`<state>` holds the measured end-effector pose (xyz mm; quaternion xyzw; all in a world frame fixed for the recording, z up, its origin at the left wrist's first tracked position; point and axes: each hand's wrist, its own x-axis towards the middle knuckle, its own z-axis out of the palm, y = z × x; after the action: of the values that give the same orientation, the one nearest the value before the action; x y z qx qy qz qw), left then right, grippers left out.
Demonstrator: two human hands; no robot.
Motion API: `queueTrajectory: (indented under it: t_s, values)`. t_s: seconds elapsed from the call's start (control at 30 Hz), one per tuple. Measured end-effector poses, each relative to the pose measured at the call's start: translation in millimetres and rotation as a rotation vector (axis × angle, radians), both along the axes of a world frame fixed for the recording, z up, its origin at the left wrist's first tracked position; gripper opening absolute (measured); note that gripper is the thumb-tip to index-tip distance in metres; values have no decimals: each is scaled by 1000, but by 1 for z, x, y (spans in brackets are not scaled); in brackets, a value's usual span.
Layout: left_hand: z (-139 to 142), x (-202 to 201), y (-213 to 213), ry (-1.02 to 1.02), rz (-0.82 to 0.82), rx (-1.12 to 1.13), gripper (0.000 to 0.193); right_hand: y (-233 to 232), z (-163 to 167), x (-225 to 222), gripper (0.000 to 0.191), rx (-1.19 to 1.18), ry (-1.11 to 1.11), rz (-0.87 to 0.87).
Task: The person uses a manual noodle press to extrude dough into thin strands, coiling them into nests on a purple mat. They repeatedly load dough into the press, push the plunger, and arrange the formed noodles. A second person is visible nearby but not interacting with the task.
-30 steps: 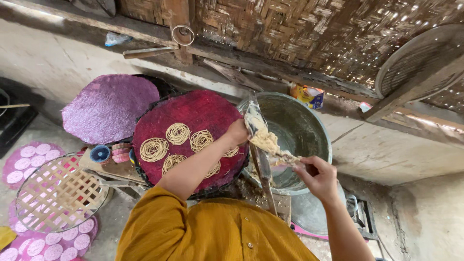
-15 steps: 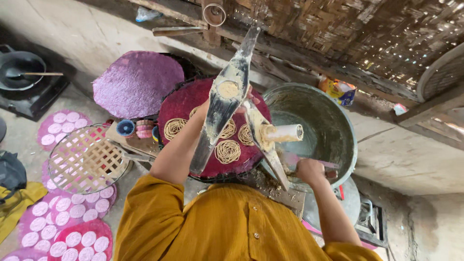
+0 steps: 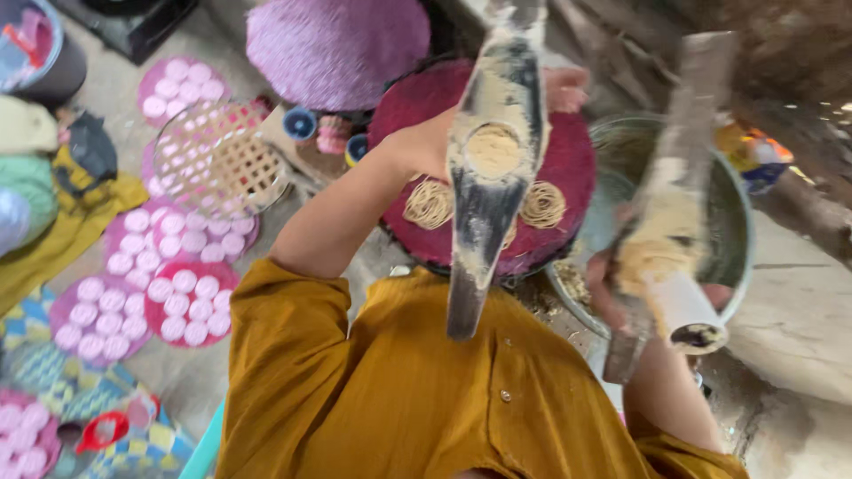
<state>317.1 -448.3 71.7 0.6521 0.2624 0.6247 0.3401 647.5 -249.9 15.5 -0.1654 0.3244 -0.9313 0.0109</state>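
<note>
My left hand grips one half of a wooden noodle press, a long paddle smeared with pale dough and with a dough-filled round hole. It is raised close to the camera, over a dark red woven tray. My right hand holds the press's other half, which carries a white cylindrical plunger and a lump of dough, above a metal basin. Coiled noodle rounds lie on the red tray.
A purple woven tray sits behind the red one. A round lattice basket and pink plates of small white discs cover the floor at left. Small cups stand between them. A dark pot is at the far left.
Both press halves have risen toward the camera and swung further apart. The view has tilted down, so more of the floor at left shows.
</note>
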Motion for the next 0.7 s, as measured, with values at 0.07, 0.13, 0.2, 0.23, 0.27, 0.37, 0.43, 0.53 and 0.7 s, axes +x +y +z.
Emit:
queueTrajectory:
  t_s: [0.07, 0.13, 0.2, 0.23, 0.27, 0.37, 0.43, 0.53, 0.7]
  values:
    - [-2, -1, -13, 197, 193, 24, 75, 22, 12, 6, 125, 66, -27, -117]
    - [-13, 3, -6, 485, 561, 77, 68, 34, 33, 6, 115, 102, -192, -249]
    - [-31, 7, 10, 693, 778, 41, 62, 31, 48, -7, 108, 307, -233, -378]
    - [-40, 4, 18, 801, 874, 34, 58, 28, 55, -16, 105, 399, -228, -440]
    - [-50, 1, 24, 795, 880, 0, 55, 23, 61, -24, 102, 492, -227, -504]
    - [-69, -6, 37, 775, 909, -37, 49, 9, 68, -52, 102, 730, -183, -709]
    - [-73, -8, 43, 745, 958, -4, 52, 1, 72, -60, 122, 904, -203, -905]
    - [-70, -8, 50, 802, 951, 50, 47, -4, 78, -74, 108, 1289, -7, -949]
    - [-58, -7, 68, 880, 990, 88, 34, -7, 96, -85, 115, 1984, 286, -1093]
